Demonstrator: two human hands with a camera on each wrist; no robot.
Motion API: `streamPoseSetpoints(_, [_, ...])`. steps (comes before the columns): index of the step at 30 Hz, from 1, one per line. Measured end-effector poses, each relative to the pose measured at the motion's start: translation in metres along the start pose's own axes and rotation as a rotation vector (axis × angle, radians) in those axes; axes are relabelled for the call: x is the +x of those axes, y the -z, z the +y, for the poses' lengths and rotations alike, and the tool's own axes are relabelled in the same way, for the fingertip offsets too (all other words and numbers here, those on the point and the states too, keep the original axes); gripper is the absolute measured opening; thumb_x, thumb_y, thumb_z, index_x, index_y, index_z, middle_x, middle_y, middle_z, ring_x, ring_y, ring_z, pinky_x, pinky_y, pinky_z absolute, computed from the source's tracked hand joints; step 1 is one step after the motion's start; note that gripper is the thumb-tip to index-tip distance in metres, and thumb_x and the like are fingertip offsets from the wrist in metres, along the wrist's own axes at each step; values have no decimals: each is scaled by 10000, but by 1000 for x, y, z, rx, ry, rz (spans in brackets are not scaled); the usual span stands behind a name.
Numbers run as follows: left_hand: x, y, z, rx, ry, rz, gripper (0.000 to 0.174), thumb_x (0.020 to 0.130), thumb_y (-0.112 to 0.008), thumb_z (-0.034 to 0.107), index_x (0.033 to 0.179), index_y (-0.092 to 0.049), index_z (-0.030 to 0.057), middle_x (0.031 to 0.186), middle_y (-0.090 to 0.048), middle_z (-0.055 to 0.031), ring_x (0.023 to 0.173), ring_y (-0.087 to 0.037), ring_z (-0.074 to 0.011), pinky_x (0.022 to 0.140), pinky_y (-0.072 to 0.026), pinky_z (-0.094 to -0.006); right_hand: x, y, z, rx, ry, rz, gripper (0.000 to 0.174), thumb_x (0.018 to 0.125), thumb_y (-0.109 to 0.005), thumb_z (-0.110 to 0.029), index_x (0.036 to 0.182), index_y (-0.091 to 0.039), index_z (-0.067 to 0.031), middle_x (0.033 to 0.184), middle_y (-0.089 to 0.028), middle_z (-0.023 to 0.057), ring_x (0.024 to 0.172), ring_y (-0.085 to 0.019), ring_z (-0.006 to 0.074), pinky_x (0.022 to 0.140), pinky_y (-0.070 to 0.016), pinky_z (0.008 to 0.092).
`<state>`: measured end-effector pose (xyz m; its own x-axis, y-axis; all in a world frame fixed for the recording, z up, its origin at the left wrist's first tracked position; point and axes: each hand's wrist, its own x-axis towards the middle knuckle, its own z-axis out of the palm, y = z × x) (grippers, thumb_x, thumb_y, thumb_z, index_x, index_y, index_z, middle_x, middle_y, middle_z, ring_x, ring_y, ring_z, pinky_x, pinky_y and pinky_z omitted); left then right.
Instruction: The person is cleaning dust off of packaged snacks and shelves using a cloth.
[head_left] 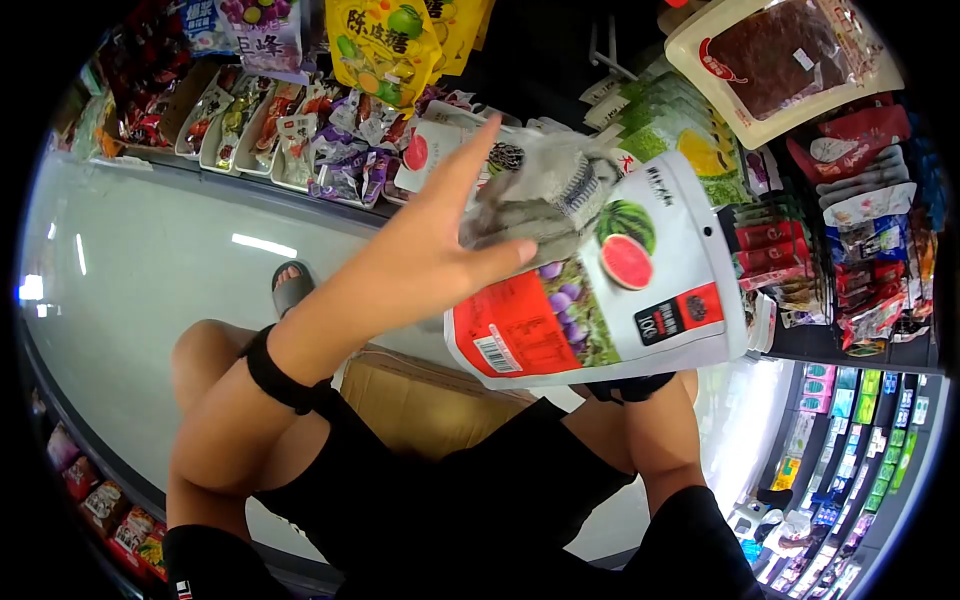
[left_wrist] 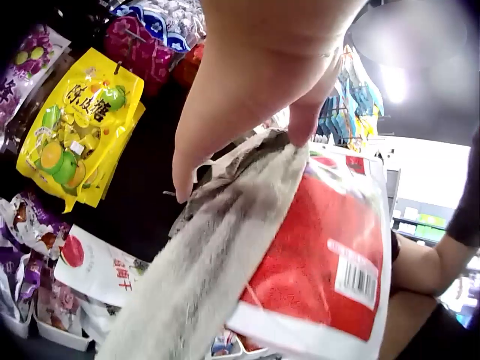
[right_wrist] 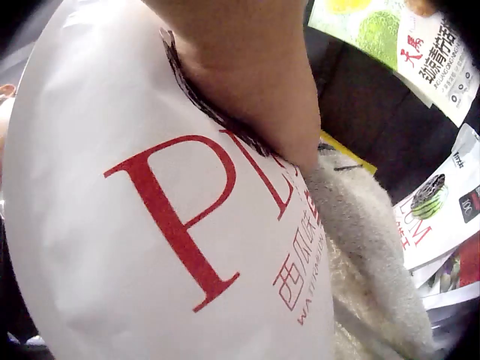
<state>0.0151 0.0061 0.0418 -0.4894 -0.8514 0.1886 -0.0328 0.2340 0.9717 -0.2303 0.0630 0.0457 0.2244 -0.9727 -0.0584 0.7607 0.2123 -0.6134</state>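
A large white plum snack bag (head_left: 690, 250) with a watermelon picture and a red label is held up over the lap. Across its far side lies a grey cloth (head_left: 555, 190), bunched and partly blurred. My left hand (head_left: 430, 245) spreads thumb and index finger wide over this cloth; in the left wrist view the thumb touches the cloth's edge and the cloth (left_wrist: 202, 262) trails down below. Behind the bag, my right hand (right_wrist: 247, 75) grips it from the back, over the red lettering; its fingers are mostly hidden there.
Trays of small wrapped snacks (head_left: 240, 120) line the low shelf ahead. Yellow candy bags (head_left: 385, 50) hang above it. To the right are green packets (head_left: 690, 130) and a large tray-packed snack (head_left: 790, 60). A cardboard piece (head_left: 420, 405) lies between the knees.
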Motion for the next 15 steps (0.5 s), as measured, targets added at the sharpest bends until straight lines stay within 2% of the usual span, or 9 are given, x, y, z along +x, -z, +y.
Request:
streamPoseSetpoints(2, [-4,-4,-10,63,207,-164,831,924,-659,397,1516,-273,-40,1480,-388,-297,1377,-421,-372,1125,-347,-399,-1,2,-9,57,-2,-26,291,1024,-449,-248,1271,-447,-96,1258,-524,79,1144,-568,186,988,-475,289])
streamPoseSetpoints(3, [-5,-6,-16,67,209,-167,831,924,-659,397,1516,-273,-40,1480,-388,-297,1377,-421,-372,1125,-347,-399,-3,3,-11,83,-8,-38,291,1023,-451,-253,1267,-448,-95,1255,-525,80,1142,-568,187,987,-477,291])
streamPoseSetpoints(5, [-6,-9,-25,64,253,-180,826,947,-573,518,1500,-308,-36,1431,-444,-302,1303,-500,-381,1076,-400,-383,-4,2,-17,123,-23,-57,292,1020,-455,-262,1258,-450,-93,1249,-525,81,1137,-569,189,984,-480,293])
streamPoseSetpoints(9, [-2,-7,-33,119,239,-209,772,958,-526,552,1431,-408,-47,1308,-553,-284,1212,-567,-371,994,-446,-392,-4,5,-23,190,-53,-75,295,1015,-464,-280,1241,-454,-90,1237,-527,83,1128,-571,193,977,-486,298])
streamPoseSetpoints(11, [1,-3,-33,180,289,-187,665,973,-520,501,1360,-481,-37,1152,-627,-272,1101,-614,-390,929,-466,-419,-4,5,-26,214,-69,-82,297,1013,-468,-290,1232,-455,-89,1231,-527,84,1124,-571,195,974,-490,301])
streamPoseSetpoints(15, [1,-4,-38,276,399,-217,567,978,-515,457,1264,-538,-32,1051,-645,-274,1030,-620,-409,887,-471,-433,-3,5,-30,260,-101,-103,304,1008,-477,-308,1214,-459,-86,1219,-529,86,1115,-573,200,967,-496,306])
